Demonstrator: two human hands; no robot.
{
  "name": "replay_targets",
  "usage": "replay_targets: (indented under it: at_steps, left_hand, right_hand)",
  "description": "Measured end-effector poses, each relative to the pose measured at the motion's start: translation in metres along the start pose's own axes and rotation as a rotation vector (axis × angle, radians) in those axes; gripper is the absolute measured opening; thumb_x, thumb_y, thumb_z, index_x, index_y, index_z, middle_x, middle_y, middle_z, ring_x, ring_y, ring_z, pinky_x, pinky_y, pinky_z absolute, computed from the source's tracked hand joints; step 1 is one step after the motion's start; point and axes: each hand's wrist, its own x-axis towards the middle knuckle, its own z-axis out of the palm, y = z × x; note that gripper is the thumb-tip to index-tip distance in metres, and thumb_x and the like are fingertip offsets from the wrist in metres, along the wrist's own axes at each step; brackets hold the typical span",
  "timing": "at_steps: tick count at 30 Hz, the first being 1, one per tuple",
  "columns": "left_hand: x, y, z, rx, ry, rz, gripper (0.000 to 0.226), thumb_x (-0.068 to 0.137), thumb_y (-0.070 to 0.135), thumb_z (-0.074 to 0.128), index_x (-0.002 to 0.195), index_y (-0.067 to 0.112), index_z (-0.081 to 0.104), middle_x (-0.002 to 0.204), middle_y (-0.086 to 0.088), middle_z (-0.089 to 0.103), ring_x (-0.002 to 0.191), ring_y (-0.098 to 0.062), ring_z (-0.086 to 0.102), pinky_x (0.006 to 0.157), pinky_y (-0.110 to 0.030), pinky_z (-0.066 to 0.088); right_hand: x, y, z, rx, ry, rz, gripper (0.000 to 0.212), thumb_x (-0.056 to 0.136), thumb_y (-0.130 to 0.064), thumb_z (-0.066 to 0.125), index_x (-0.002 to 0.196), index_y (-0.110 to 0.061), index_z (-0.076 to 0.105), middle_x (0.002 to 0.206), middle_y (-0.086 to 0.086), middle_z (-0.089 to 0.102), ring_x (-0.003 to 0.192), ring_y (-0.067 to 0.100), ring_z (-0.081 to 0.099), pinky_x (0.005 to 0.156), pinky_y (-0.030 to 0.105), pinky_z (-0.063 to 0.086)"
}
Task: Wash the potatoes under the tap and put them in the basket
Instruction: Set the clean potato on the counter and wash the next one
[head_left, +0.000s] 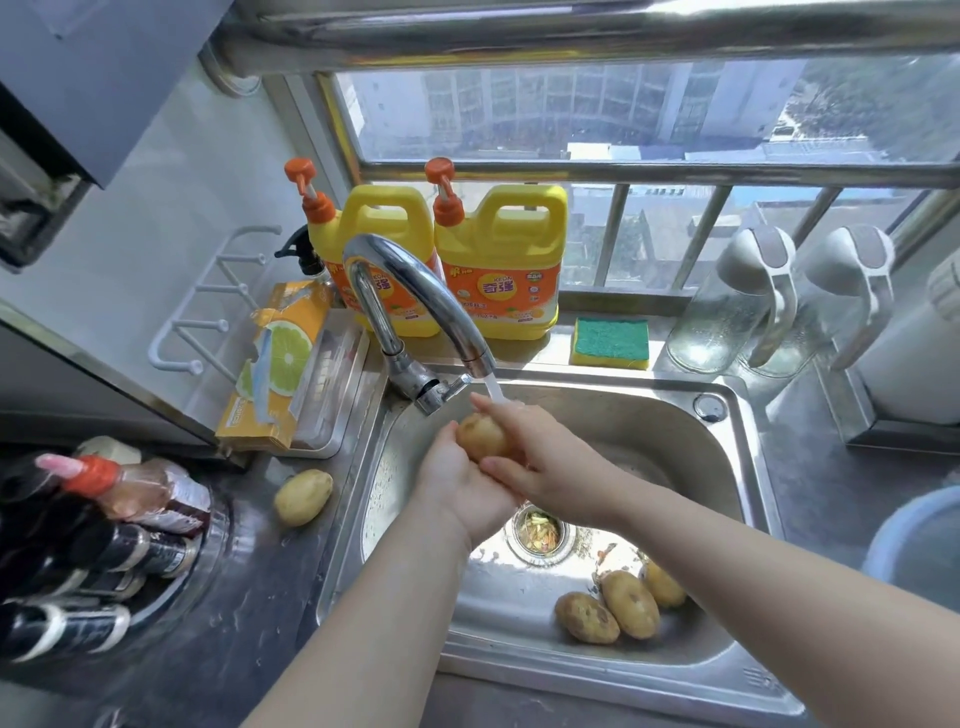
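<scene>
The steel worktop is wrapping round a single sink, and the curved tap is pouring a thin stream into the back of the basin. Both hands are meeting right under the spout. The left hand is cupping the potato from below with curled fingers, and the right hand is clasping it from above, thumb tucked beneath.

To my eye the water is landing on the right hand's fingers more than on the skin of the potato. Turning it while rubbing with the thumbs would serve better.

Three potatoes are lying together on the sink floor at the near right, and a lone potato is sitting on the worktop just beside the sink's left rim.

A pale blue rim is showing at the far right edge. I cannot tell whether it is the basket. The spout is hanging close above the hands, so lifting out sideways to the right looks freest. The drain strainer is holding scraps.
</scene>
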Motion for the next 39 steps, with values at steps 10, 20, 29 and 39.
replay_targets:
  at_steps: [10, 20, 29, 39]
  left_hand:
    - [-0.008, -0.027, 0.007, 0.342, 0.011, 0.096, 0.066, 0.102, 0.064, 0.023, 0.129, 0.02, 0.064, 0.124, -0.01, 0.071, 0.105, -0.018, 0.064, 0.082, -0.031, 0.05]
    - [-0.001, -0.028, -0.004, 0.535, 0.062, 0.393, 0.048, 0.105, 0.053, 0.032, 0.118, 0.023, 0.066, 0.109, -0.003, 0.076, 0.092, -0.013, 0.073, 0.079, -0.038, 0.054]
    - [0.001, -0.042, -0.019, 0.683, 0.077, 0.568, 0.042, 0.107, 0.044, 0.028, 0.141, 0.02, 0.037, 0.131, -0.01, 0.062, 0.109, -0.019, 0.066, 0.092, -0.039, 0.051]
    - [-0.001, -0.035, -0.016, 0.607, 0.032, 0.557, 0.044, 0.107, 0.048, 0.027, 0.138, 0.024, 0.049, 0.133, -0.01, 0.065, 0.114, -0.019, 0.065, 0.105, -0.048, 0.043]
  right_hand:
    - [0.011, -0.003, 0.008, 0.574, 0.406, 0.248, 0.034, 0.107, -0.026, 0.042, 0.081, -0.024, 0.064, 0.08, -0.009, 0.062, 0.079, 0.009, 0.056, 0.076, 0.033, 0.047]
    - [0.008, -0.02, 0.015, 0.869, 0.23, 0.488, 0.031, 0.095, -0.041, 0.064, 0.119, -0.024, 0.056, 0.102, 0.013, 0.069, 0.082, 0.02, 0.064, 0.051, 0.026, 0.049]
    - [0.019, -0.02, 0.023, 0.965, 0.394, 0.488, 0.041, 0.105, -0.023, 0.038, 0.087, 0.006, 0.062, 0.083, 0.022, 0.064, 0.065, 0.028, 0.059, 0.049, 0.027, 0.044]
    - [0.012, -0.028, 0.016, 0.892, 0.335, 0.414, 0.022, 0.108, -0.021, 0.038, 0.101, -0.011, 0.055, 0.09, 0.009, 0.055, 0.073, 0.019, 0.053, 0.058, 0.029, 0.046]
